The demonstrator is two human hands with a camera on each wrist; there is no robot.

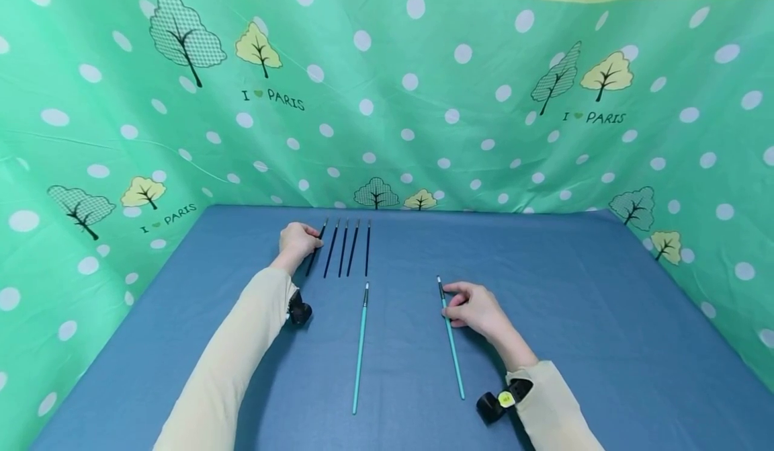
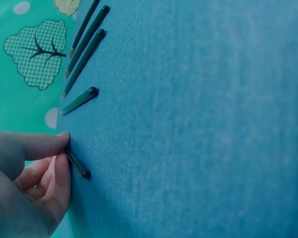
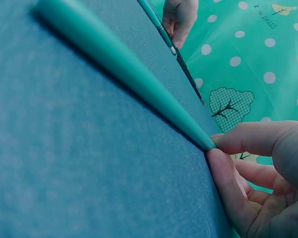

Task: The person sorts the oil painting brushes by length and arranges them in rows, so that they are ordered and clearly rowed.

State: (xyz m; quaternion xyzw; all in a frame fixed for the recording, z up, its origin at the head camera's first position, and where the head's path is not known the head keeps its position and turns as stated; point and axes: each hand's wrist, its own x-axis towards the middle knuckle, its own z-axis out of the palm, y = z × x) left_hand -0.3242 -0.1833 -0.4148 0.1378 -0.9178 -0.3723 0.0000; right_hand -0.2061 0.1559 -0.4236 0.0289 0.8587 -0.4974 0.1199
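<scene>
At the back left of the table, my left hand [image 1: 298, 240] pinches a thin black paintbrush [image 1: 312, 260] between thumb and finger. In the left wrist view the dark handle [image 2: 78, 164] of this brush lies at a slant, its rounded end on the cloth. Several more black paintbrushes [image 1: 344, 249] lie in a row just to its right. Farther right, my right hand [image 1: 477, 310] pinches a teal paintbrush [image 1: 453, 357] near its dark ferrule, with the pale tip pointing away from me. Another teal paintbrush [image 1: 360, 357] lies untouched between the two hands.
Blue cloth [image 1: 411, 249] covers the table. Green dotted fabric [image 1: 423, 115] printed with trees hangs behind it and along both sides. A small black camera sits on the left wrist [image 1: 299, 309] and another on the right wrist [image 1: 491, 408].
</scene>
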